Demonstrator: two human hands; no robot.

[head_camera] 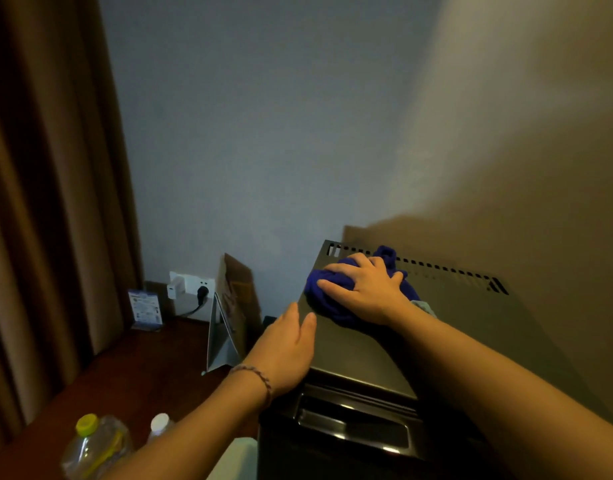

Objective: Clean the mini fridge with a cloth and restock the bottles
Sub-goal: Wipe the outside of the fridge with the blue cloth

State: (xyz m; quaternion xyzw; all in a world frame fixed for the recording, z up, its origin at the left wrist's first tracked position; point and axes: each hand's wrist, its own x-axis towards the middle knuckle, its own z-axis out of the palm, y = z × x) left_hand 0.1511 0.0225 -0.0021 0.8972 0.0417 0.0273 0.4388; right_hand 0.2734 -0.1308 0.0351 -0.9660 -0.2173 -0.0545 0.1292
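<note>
The dark mini fridge (471, 327) stands at the lower right, its top facing me and its door handle recess below. A bunched blue cloth (327, 308) lies on the fridge top near the back left corner. My right hand (364, 292) presses down on the cloth with fingers spread over it. My left hand (286, 351) rests flat against the fridge's left top edge, fingers straight. Two plastic bottles stand at the bottom left: one with a yellow-green cap (90, 445) and one with a white cap (160, 426).
A dark wooden table (132, 372) lies left of the fridge. On it stand a folded card stand (225, 337) and a small blue sign (145, 308). A wall socket with a charger and a black plug (190, 289) sits behind. Brown curtains (48, 202) hang at left.
</note>
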